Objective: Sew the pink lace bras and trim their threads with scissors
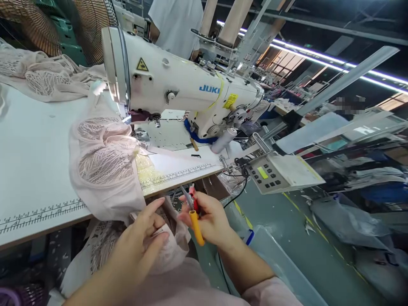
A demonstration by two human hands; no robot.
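My left hand (140,242) is closed around a bunched part of a pale pink garment (167,253), low in the middle, below the table edge. Its thumb and fingers press on the cloth. Just right of it, my right hand (210,219) grips what look like thread snips (193,206), with grey metal blades, a red part and an orange handle. The blades point up and to the left, near the garment. More pale pink fabric with lace panels (105,163) lies on the table under the sewing machine (165,76) and hangs over the front edge.
A white sewing table (32,140) carries printed ruler marks. Right of the machine are a thread cone (224,140) and a control panel (266,174). Further fabric (47,76) and a green fan (68,38) are at the back left. Another person (175,25) stands behind the machine.
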